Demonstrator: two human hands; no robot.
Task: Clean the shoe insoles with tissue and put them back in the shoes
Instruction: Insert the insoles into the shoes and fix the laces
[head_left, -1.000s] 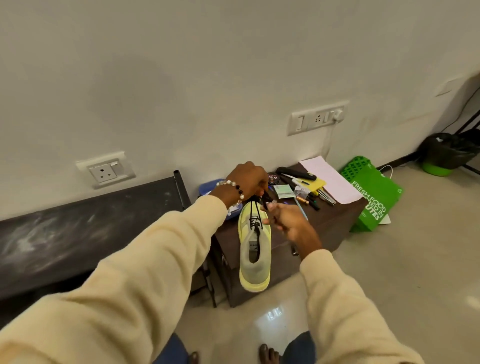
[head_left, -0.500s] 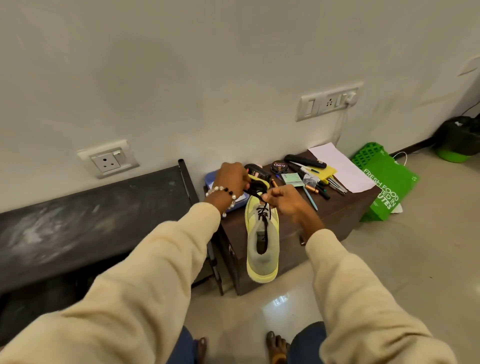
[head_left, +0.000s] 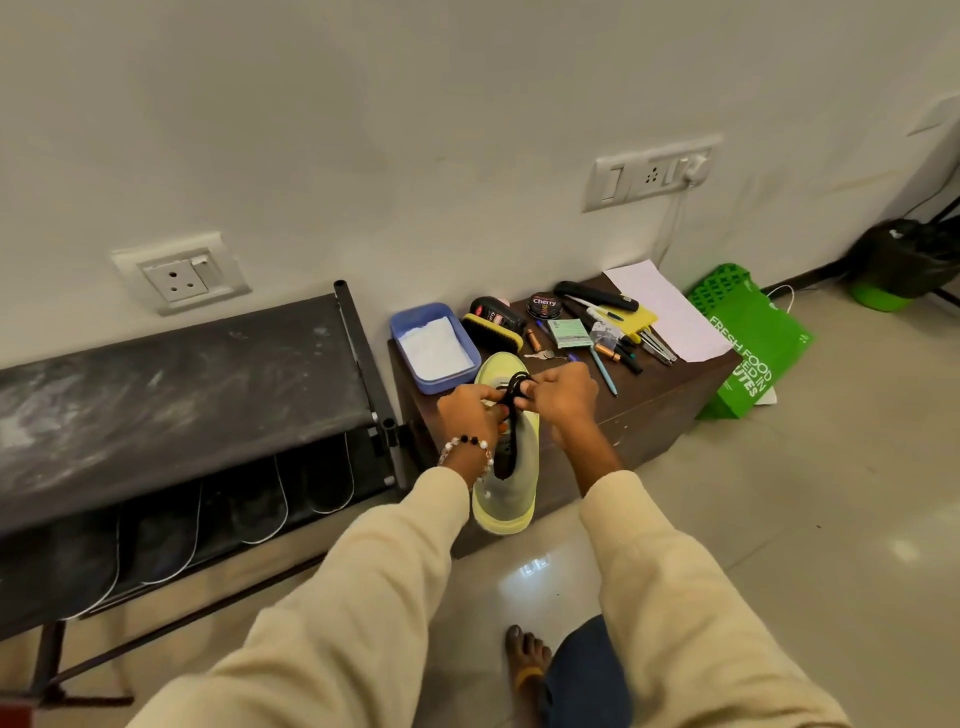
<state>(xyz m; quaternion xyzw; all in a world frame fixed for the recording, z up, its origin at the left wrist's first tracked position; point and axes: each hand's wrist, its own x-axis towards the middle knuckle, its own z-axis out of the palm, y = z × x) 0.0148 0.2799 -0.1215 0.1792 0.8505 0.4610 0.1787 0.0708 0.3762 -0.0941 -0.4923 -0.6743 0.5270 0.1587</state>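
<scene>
Yellow sneaker (head_left: 506, 467) lies on the brown cabinet (head_left: 649, 410), heel overhanging. Black laces (head_left: 514, 389) are pinched by left hand (head_left: 470, 410) and right hand (head_left: 563, 395); laces should be loosened evenly so the insole can be pulled.

The scene is seen through a single wide-angle camera worn on the head, aimed forward and steeply down. The dark worktop (head_left: 649, 400) against the wall (head_left: 415, 130) is viewed from above at arm's reach. Both sleeves and a bare foot (head_left: 527, 660) are taken in at the lower edge.
</scene>
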